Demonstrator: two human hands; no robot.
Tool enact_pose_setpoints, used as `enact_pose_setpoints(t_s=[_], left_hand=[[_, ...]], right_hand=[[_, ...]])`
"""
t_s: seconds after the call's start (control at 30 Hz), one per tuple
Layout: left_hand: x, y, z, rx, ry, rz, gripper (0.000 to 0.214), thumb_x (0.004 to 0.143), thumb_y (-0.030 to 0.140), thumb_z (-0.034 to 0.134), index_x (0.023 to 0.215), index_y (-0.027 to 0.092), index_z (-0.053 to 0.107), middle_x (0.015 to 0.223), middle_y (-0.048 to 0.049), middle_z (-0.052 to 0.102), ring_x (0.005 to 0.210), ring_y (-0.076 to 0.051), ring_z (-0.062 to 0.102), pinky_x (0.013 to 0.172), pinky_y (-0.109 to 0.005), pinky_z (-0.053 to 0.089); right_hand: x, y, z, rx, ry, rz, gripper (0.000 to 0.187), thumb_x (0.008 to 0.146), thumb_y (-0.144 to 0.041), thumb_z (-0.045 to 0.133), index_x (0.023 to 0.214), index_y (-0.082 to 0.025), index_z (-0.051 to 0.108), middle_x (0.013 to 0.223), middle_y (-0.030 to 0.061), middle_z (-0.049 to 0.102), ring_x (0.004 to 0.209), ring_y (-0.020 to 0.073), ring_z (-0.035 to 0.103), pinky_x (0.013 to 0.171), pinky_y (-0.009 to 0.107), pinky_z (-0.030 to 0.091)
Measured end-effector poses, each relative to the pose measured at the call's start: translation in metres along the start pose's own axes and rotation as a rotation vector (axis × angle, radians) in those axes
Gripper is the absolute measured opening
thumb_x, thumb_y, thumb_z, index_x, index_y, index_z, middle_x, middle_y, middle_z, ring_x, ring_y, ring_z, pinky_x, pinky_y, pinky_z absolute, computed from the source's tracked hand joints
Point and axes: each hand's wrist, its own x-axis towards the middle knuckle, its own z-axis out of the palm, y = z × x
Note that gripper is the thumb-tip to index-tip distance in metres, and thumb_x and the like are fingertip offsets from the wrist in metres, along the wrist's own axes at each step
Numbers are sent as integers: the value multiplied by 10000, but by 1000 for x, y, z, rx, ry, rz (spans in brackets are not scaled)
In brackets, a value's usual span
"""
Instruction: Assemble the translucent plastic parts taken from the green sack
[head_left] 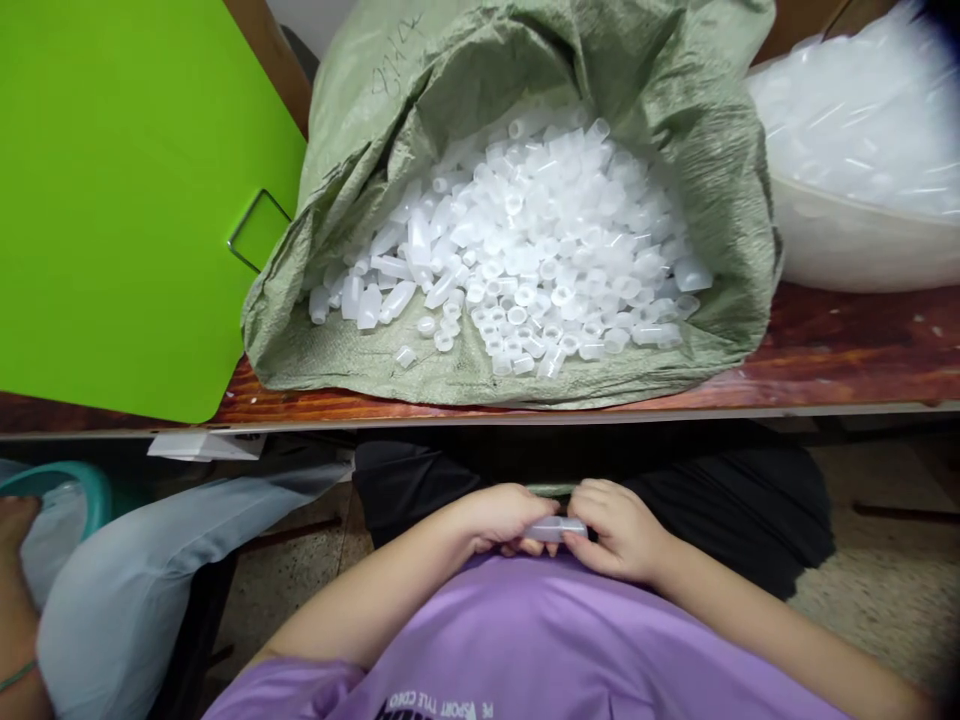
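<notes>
Both my hands are down in my lap, below the table edge, pressed together around a small translucent plastic tube. My left hand pinches its left end with curled fingers. My right hand grips its right end, fingers closed. A thin green object shows just above my fingers; I cannot make out what it is. On the table in front of me a green woven sack lies open, heaped with several white translucent plastic caps and tubes.
A bright green board with a wire handle covers the table's left side. A white basin heaped with clear plastic pieces stands at the right. The wooden table edge runs across. Another person's grey trouser leg and a teal bucket are at lower left.
</notes>
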Motion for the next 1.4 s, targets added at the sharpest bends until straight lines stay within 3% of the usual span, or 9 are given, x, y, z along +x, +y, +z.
enact_pose_setpoints(t_s=[0.17,0.53,0.77,0.93,1.07,1.13,1.23,1.3,1.4], left_hand=[[6,-4,3,-60,-75,-91,230,698,257,456,497,150,490,394,39,382,327,-52,266,370,-219,144],[25,-19,10,-305,104,-65,528,817,583,304,548,159,468,342,65,277,286,-49,150,354,-207,106],[48,3,-12,-784,219,106,563,895,492,186,1216,89,411,934,-132,592,606,-150,581,607,-279,448],[14,10,-20,-477,237,285,464,843,330,461,1255,116,445,1246,-160,520,1054,-194,550,865,-285,402],[-57,28,-29,102,136,458,307,813,298,544,1079,155,600,1067,-84,648,990,-168,578,895,-294,402],[-92,45,-43,265,294,559,288,847,327,481,1019,147,627,955,-75,672,887,-164,607,827,-294,440],[-123,71,-82,469,1142,667,306,871,299,402,1064,163,596,1004,-78,638,912,-181,587,830,-304,433],[-130,85,-116,712,1551,507,328,856,268,399,1118,173,572,1130,-108,575,1039,-230,535,904,-345,390],[-124,99,-157,912,1620,156,373,815,310,449,1140,167,566,1137,-158,553,1005,-296,547,857,-395,410]], right_hand=[[9,-1,7,4,193,-88,302,810,-419,431,641,-196,545,597,33,506,608,165,433,602,316,349],[18,8,44,395,10,493,526,939,-387,219,544,-191,506,509,9,586,501,123,552,514,228,423],[27,43,5,173,22,765,388,887,-471,342,1007,-210,604,901,102,693,767,235,650,632,328,461],[15,26,-42,47,88,434,240,872,-371,443,764,-226,601,730,37,658,682,180,612,662,300,456],[29,14,-79,-306,495,247,117,840,-297,518,856,-213,597,756,38,645,705,173,591,717,307,452],[44,17,-93,-491,559,380,212,840,-352,501,927,-184,597,830,80,643,790,214,591,775,349,447],[66,29,-104,-614,396,552,383,826,-460,478,1036,-158,585,884,111,620,819,256,584,735,368,456],[75,37,-106,-637,314,595,423,817,-484,481,1088,-171,564,886,106,613,793,258,584,688,367,455],[80,43,-106,-630,261,596,379,821,-461,480,1079,-192,555,869,91,614,763,247,583,646,358,448]])
